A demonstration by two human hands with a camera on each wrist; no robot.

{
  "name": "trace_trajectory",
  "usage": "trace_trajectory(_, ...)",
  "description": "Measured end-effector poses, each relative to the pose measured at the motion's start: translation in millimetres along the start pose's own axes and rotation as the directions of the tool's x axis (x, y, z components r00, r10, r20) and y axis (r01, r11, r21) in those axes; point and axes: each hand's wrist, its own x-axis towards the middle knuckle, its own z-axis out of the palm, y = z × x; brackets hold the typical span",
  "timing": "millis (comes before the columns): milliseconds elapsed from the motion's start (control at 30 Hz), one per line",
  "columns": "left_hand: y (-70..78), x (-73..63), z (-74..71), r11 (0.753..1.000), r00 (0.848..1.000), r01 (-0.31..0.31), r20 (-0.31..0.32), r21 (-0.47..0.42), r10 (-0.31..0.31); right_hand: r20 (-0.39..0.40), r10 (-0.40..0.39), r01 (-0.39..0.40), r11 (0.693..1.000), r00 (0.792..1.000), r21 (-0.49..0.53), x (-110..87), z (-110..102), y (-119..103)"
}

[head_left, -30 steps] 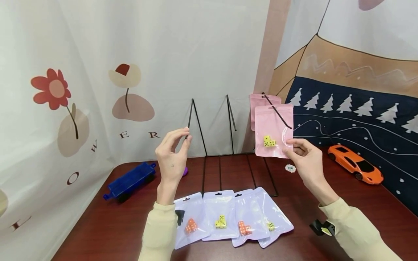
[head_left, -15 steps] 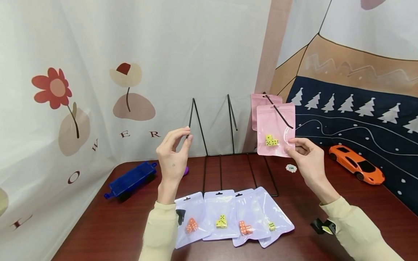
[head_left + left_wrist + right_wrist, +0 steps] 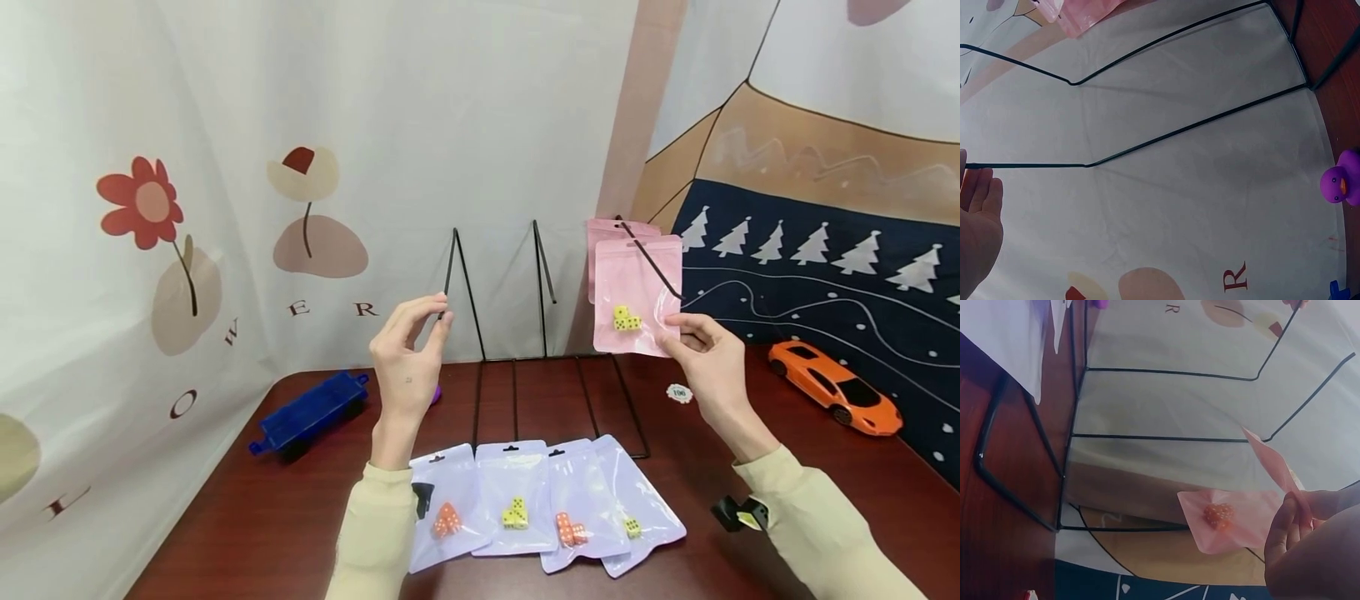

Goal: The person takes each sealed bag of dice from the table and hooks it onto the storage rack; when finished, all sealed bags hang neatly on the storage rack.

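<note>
Head view: little has changed over the last second. At three o'clock the right hand (image 3: 708, 360) still pinches the flat, translucent pink plastic pouch (image 3: 618, 279) of yellow dice (image 3: 627, 320), which appears threaded on the right prong (image 3: 652, 262) of a black metal wire rack (image 3: 542, 300). At eight o'clock the left hand (image 3: 408, 340) pinches the left prong (image 3: 450, 262) near its tip. This stillness suggests steadying, not shifting.
</note>
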Motion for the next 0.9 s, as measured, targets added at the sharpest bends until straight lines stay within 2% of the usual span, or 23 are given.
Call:
trace_trajectory(367, -0.5, -1.0, 1.8, 1.0, 1.0, 0.0, 0.0, -0.003, 0.0, -0.01, -0.006, 0.006, 1.0, 1.0, -0.015, 10.4, 4, 6)
trace_trajectory(567, -0.6, -0.3, 2.1, 1.0, 1.0, 0.001, 0.006, -0.012, -0.001, -0.039, -0.004, 0.005, 0.999, 0.999, 0.036, 14.9, 8, 10)
trace_trajectory(733, 0.3, -0.4, 2.0, 1.0, 1.0, 0.007, 0.003, -0.006, -0.007, -0.023, 0.008, -0.006, 0.996, 1.0, 0.092, 20.4, 12, 13)
trace_trajectory(900, 0.7, -0.1, 1.1, 1.0, 1.0, 0.005, -0.003, -0.004, -0.005, -0.02, 0.031, -0.029, 0.997, 0.999, 0.075, 27.6, 15, 14)
